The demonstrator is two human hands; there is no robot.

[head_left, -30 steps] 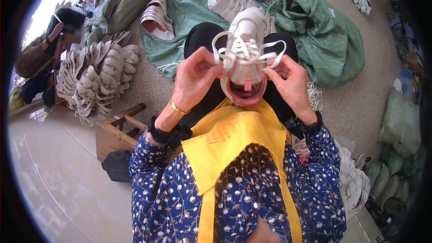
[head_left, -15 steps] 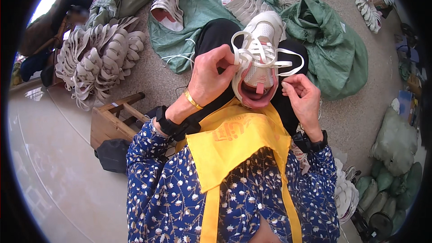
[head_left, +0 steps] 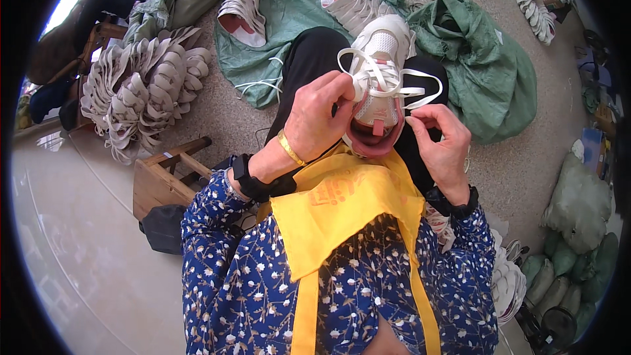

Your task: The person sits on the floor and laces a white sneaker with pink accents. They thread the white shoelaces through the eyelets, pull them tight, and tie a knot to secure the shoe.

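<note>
A white and pink sneaker (head_left: 383, 46) rests between my knees, toe pointing away from me and its pink-lined opening toward me. White shoelaces (head_left: 420, 101) are threaded through it and form a loop on each side. My left hand (head_left: 320, 117) is closed in a pinch on the lace at the left of the shoe's tongue; its fingertips are partly hidden. At the right of the opening, my right hand (head_left: 442, 148) has thumb and forefinger together at the lower end of the right lace loop. A pink pull tab (head_left: 378, 127) shows at the tongue.
Green woven sacks (head_left: 486, 72) lie on the floor beyond my knees, with loose shoe uppers (head_left: 243, 14) on and beside them. A large heap of grey-white uppers (head_left: 146, 89) sits at left, near a wooden stool (head_left: 164, 184). Stuffed bags (head_left: 575, 207) stand at right.
My left hand has moved slightly right, closer over the shoe's collar. My right hand has risen a little, and its fingertips have come to the end of the right lace loop.
</note>
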